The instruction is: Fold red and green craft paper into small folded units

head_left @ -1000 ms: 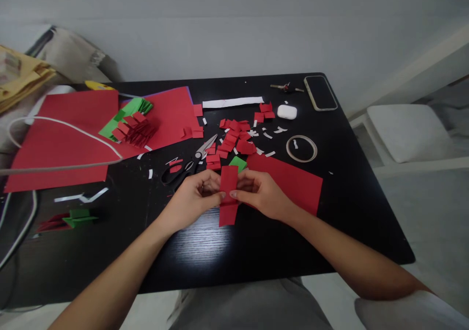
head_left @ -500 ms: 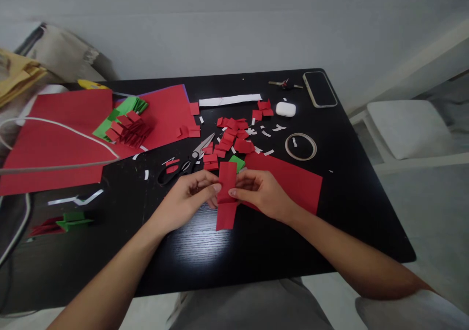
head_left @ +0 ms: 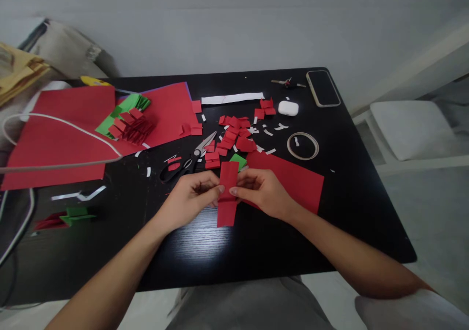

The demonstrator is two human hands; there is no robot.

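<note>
A creased red paper strip (head_left: 227, 213) is held upright between my two hands, above the dark table. My left hand (head_left: 194, 195) pinches its left edge with thumb and fingers. From the other side, my right hand (head_left: 262, 191) grips the right edge, thumb in front and fingers behind. Just beyond the hands lie black-handled scissors (head_left: 187, 160), a green paper piece (head_left: 238, 161) and a heap of small folded red paper pieces (head_left: 232, 132). A red paper sheet (head_left: 293, 178) lies partly under my right hand.
Large red sheets (head_left: 62, 134) cover the table's left, with a folded red and green paper stack (head_left: 132, 125) on them and a white cable (head_left: 73, 124) across. Toward the right are a tape ring (head_left: 315, 147), a white case (head_left: 288, 108), keys (head_left: 288, 83) and a phone (head_left: 323, 89).
Both hands keep their hold on the red strip, which is nearly still. The whole view has shifted slightly; the things on the table have not moved.
</note>
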